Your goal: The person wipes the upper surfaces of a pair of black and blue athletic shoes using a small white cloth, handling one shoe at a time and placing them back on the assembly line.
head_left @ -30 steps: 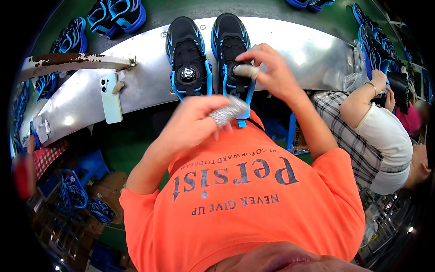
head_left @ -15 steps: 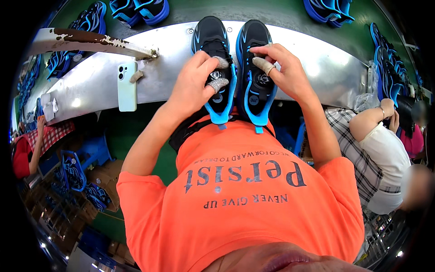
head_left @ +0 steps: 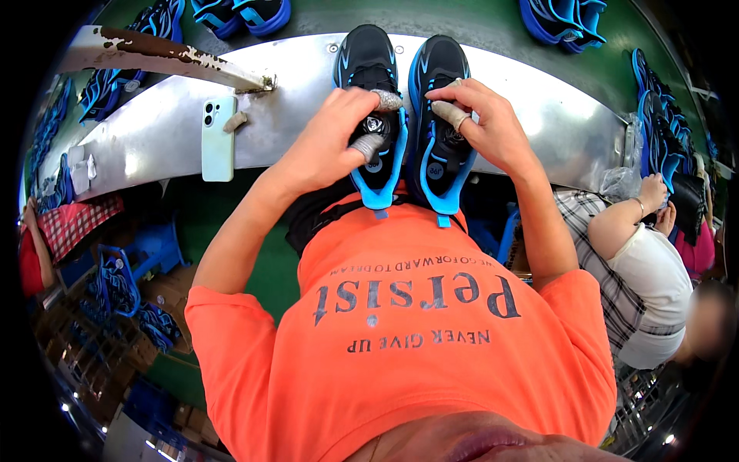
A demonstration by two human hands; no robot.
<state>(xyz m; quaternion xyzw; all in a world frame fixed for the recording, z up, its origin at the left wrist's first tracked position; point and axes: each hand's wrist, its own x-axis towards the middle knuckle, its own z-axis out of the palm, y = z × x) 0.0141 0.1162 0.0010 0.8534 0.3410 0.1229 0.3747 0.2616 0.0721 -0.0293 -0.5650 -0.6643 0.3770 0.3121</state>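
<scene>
A pair of black sneakers with bright blue trim stands side by side before me, toes pointing away. My left hand (head_left: 329, 140) is over the left sneaker (head_left: 368, 52), its thumb and index finger apart, the index fingertip at the collar's inner edge. At the right sneaker (head_left: 440, 60), my right hand (head_left: 493, 123) has thumb and index finger closed on the upper beside the laces. Pale finger sleeves (head_left: 449, 114) cover the thumb and index finger of both hands. The hands partly hide the laces and tongues.
The sneakers rest on a curved metal ledge (head_left: 531, 115). A pale green phone (head_left: 219, 146) lies left, under a loose finger sleeve (head_left: 235, 121). A rusty white bar (head_left: 165, 60) crosses above. More sneakers (head_left: 263, 15) sit on the green belt (head_left: 431, 17). A co-worker (head_left: 647, 269) sits right.
My left hand has shifted slightly up and right, its index finger moving toward the collar edge, blurred. The right hand stays nearly in place. The sneakers sit slightly farther right in view.
</scene>
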